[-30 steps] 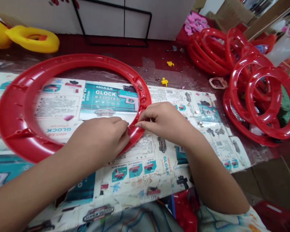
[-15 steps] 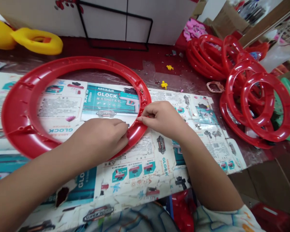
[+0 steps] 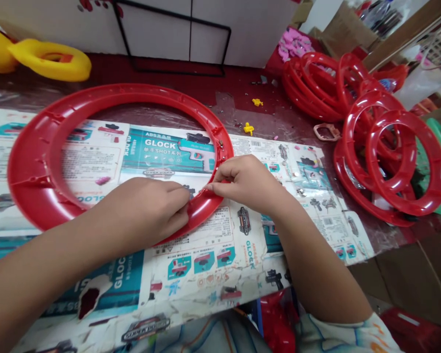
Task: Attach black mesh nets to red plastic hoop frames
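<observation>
A large red plastic ring (image 3: 29,181) lies on a printed cardboard sheet, its ribbed hollow side facing up. My left hand (image 3: 156,208) is closed on the ring's near edge, its fingers curled over the band and partly hidden. Just right of it, my right hand (image 3: 242,184) is closed in a pinch, thumb and fingertips over the ring's inner rim. Whatever is between those fingertips is too small to tell. Small metal-looking bits sit in the ring's channel just beyond the right hand.
Several red rings (image 3: 375,147) are piled at the right. Small yellow parts (image 3: 249,129) and a pale pink loop (image 3: 327,131) lie on the dark red table. Yellow ring-like pieces (image 3: 55,61) are at the back left. A black wire frame (image 3: 176,14) stands behind, and pink pieces (image 3: 296,44) lie beyond.
The red ring has shifted slightly to the right and turned a little. My left hand has moved slightly left along its near edge, while my right hand stays pinched in about the same place.
</observation>
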Demonstrator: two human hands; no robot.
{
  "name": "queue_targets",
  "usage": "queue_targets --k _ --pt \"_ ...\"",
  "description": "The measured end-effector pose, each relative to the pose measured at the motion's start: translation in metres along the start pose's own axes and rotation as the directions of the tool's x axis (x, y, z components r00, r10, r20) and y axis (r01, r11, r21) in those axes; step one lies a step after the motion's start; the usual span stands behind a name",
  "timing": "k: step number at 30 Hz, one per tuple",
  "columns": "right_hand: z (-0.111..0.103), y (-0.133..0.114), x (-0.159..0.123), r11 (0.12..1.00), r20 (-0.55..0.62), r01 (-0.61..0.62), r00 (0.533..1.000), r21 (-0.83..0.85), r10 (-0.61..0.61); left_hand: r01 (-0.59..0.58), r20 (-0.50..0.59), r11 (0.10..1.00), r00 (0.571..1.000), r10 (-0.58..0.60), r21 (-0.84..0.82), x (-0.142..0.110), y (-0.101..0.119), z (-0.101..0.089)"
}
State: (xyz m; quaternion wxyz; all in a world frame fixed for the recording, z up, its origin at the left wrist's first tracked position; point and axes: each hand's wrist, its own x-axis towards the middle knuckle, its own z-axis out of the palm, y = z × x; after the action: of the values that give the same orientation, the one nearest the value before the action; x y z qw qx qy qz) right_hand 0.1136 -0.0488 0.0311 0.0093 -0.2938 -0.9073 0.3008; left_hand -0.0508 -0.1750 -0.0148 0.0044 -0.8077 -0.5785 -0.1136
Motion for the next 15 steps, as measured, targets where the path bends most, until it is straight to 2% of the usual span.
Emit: queue_targets --k 4,8,12,15 --pt "0.002 -0.003 0.000 0.996 0.033 -0.083 0.996 0.012 0.082 -0.045 -0.017 0.999 0.999 0.044 -0.007 -0.001 -0.007 0.001" --pt "0.004 -0.008 -0.002 0.988 0.048 -0.153 0.987 0.016 0.152 -0.097 0.020 0.995 0.995 0.097 -0.012 0.000 -0.008 -0.007" --pt "0.007 -0.013 -0.005 0.984 0.037 -0.175 0.984 -0.005 0.175 -0.017 -0.046 0.998 0.999 0.020 0.059 0.006 0.007 -0.008" --pt "0.005 -0.014 -0.007 0.988 0.034 -0.151 0.988 -0.006 0.151 0.044 -0.042 0.999 0.998 -0.043 0.031 0.009 0.016 -0.003"
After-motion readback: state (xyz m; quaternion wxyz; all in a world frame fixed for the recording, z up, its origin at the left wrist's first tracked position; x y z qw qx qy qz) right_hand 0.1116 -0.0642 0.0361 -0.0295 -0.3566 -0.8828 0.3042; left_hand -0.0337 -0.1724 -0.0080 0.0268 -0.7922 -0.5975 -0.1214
